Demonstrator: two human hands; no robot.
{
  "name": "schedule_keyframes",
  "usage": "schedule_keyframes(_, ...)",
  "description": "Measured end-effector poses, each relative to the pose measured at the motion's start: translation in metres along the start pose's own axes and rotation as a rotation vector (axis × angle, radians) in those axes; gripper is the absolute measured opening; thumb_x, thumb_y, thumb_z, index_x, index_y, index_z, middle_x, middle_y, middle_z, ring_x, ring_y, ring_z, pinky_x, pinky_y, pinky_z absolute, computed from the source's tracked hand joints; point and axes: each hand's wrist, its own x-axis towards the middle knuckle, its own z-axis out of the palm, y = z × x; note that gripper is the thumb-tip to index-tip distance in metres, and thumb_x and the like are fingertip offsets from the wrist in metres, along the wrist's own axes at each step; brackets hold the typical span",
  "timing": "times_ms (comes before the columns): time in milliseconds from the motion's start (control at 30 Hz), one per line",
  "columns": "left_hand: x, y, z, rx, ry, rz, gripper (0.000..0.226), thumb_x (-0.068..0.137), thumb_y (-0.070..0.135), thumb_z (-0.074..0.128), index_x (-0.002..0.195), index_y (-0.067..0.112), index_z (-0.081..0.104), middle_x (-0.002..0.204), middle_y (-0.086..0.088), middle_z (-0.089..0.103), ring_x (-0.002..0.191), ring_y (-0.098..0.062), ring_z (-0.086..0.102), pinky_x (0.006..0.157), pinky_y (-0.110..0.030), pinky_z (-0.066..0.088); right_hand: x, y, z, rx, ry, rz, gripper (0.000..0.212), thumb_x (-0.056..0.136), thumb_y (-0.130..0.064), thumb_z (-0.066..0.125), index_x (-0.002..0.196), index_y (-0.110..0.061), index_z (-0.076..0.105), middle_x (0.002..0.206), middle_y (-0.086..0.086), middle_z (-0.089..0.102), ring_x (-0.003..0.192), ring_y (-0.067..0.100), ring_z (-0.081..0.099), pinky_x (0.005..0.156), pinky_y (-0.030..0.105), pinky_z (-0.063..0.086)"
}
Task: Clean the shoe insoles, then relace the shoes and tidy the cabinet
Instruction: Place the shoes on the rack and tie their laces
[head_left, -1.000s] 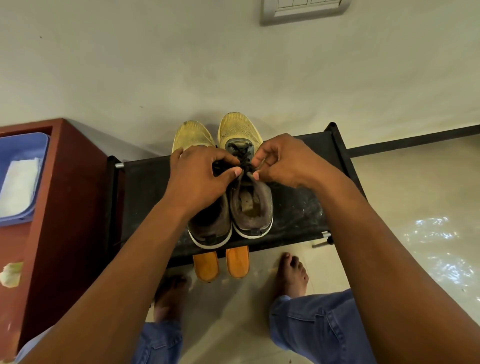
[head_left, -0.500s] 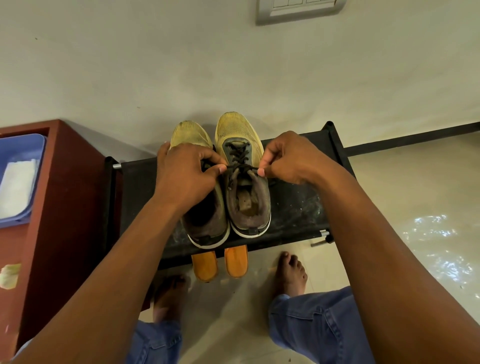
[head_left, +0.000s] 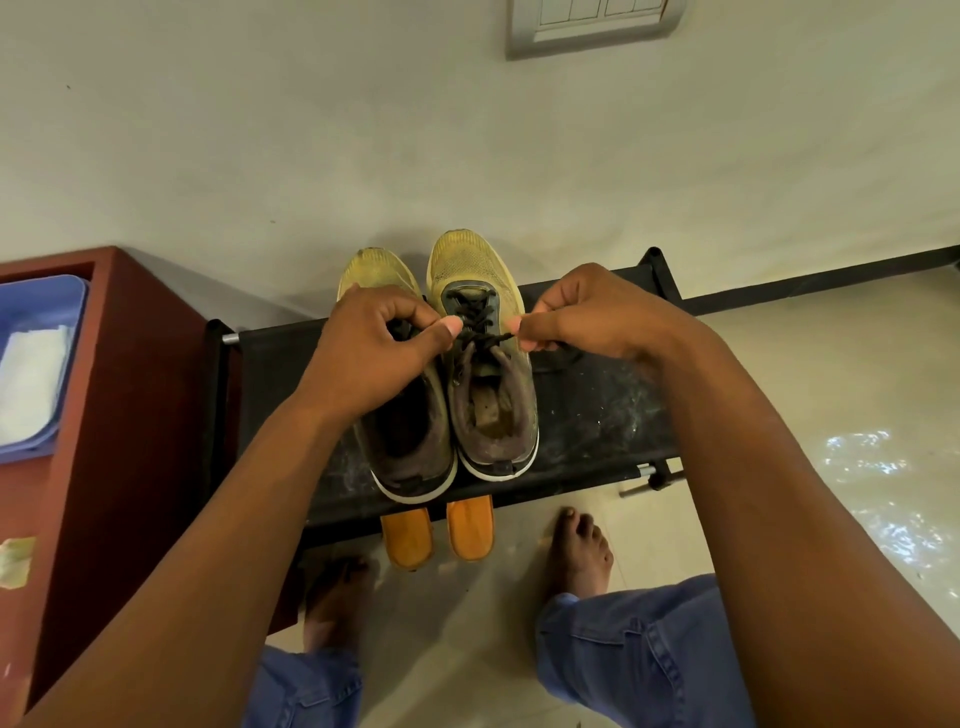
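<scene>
Two worn yellow shoes stand side by side, toes to the wall, on the black shoe rack (head_left: 587, 415). The right shoe (head_left: 488, 374) carries a black lace (head_left: 475, 322) threaded across its eyelets. My left hand (head_left: 374, 358) lies over the left shoe (head_left: 410, 436) and pinches one lace end between thumb and finger. My right hand (head_left: 587, 317) pinches the other end, and the lace runs taut between them over the tongue. Two orange insoles (head_left: 439, 532) stick out from under the rack's front edge.
A red-brown cabinet (head_left: 130, 415) stands left of the rack, with a blue tray (head_left: 67, 296) holding a white cloth (head_left: 28, 384) on it. My bare feet (head_left: 579, 551) are on the pale tiled floor. A switch plate (head_left: 592, 26) is on the wall.
Both hands have drawn apart sideways, pulling the lace ends outward and tightening the lace over the right shoe. The shoes have stayed in place.
</scene>
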Motion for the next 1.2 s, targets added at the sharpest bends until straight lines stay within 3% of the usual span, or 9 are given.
schedule_keyframes(100,0.000,0.002,-0.001,-0.066,-0.011,0.009,0.023,0.092,0.031,0.079,0.074,0.016,0.077,0.086,0.005,0.076,0.087,-0.012,0.072,0.089,-0.048,0.058,-0.001,-0.004,0.001,0.085,0.015,-0.044,0.025,0.090,-0.032,0.078,0.080,-0.008,0.079,0.073,-0.002,0.076,0.059,-0.005,0.060,0.061,0.010,0.045)
schedule_keyframes(300,0.002,-0.001,-0.004,-0.050,0.010,0.063,0.017,0.085,0.036,0.081,0.083,0.020,0.076,0.093,0.002,0.074,0.093,-0.020,0.071,0.090,-0.055,0.055,0.003,-0.003,0.001,-0.046,0.160,-0.138,0.012,0.090,-0.027,0.078,0.088,-0.015,0.080,0.088,-0.002,0.078,0.089,0.011,0.071,0.087,0.031,0.055)
schedule_keyframes(400,0.003,-0.004,-0.006,0.211,0.156,0.075,0.013,0.081,0.050,0.075,0.083,0.037,0.075,0.091,0.011,0.068,0.095,-0.020,0.065,0.087,-0.050,0.053,0.005,0.001,0.003,-0.264,0.270,-0.165,0.006,0.089,-0.029,0.077,0.089,-0.024,0.081,0.078,-0.016,0.072,0.077,0.001,0.064,0.074,0.025,0.053)
schedule_keyframes(467,0.002,-0.001,-0.005,0.312,0.217,0.067,0.007,0.082,0.050,0.074,0.084,0.043,0.074,0.076,0.013,0.065,0.081,-0.017,0.064,0.084,-0.048,0.054,0.005,0.002,0.004,-0.308,0.304,-0.125,0.005,0.089,-0.031,0.077,0.088,-0.027,0.081,0.065,-0.019,0.063,0.066,-0.001,0.058,0.065,0.023,0.047)
schedule_keyframes(533,0.000,0.003,-0.001,0.278,0.233,0.042,0.001,0.086,0.040,0.077,0.087,0.040,0.077,0.066,0.012,0.067,0.068,-0.008,0.065,0.083,-0.042,0.056,0.008,0.004,0.007,-0.304,0.327,-0.077,0.006,0.089,-0.032,0.077,0.085,-0.028,0.079,0.065,-0.016,0.066,0.071,0.005,0.065,0.071,0.029,0.054)
schedule_keyframes(667,-0.003,0.014,0.006,0.097,0.247,0.008,0.013,0.092,0.028,0.076,0.104,0.030,0.082,0.090,0.018,0.077,0.085,0.003,0.072,0.084,-0.030,0.061,0.011,-0.002,0.017,-0.057,0.363,-0.078,0.008,0.089,-0.020,0.074,0.084,-0.024,0.078,0.077,-0.004,0.077,0.078,0.015,0.074,0.082,0.040,0.063)
schedule_keyframes(800,-0.002,0.023,0.012,-0.030,0.261,0.021,0.020,0.096,0.032,0.073,0.114,0.026,0.079,0.106,0.021,0.075,0.098,0.009,0.069,0.082,-0.009,0.052,0.009,-0.017,0.026,0.334,0.334,-0.102,0.012,0.094,-0.007,0.068,0.101,-0.012,0.076,0.088,0.006,0.078,0.085,0.019,0.076,0.085,0.040,0.063)
schedule_keyframes(1000,-0.003,0.030,0.022,-0.191,0.260,0.074,0.027,0.097,0.018,0.072,0.123,0.019,0.075,0.118,0.011,0.075,0.107,-0.001,0.070,0.093,-0.020,0.056,0.008,-0.028,0.041,0.564,0.312,-0.069,0.030,0.094,0.008,0.060,0.120,-0.002,0.049,0.090,0.015,0.071,0.072,0.022,0.068,0.080,0.047,0.061)
schedule_keyframes(1200,-0.002,0.028,0.023,-0.188,0.173,0.135,0.041,0.101,0.008,0.058,0.140,0.017,0.063,0.140,0.003,0.065,0.133,-0.007,0.057,0.109,-0.036,0.051,0.009,-0.026,0.040,0.519,0.220,-0.082,0.011,0.092,0.007,0.066,0.101,0.003,0.070,0.073,0.012,0.073,0.067,0.020,0.069,0.069,0.035,0.061)
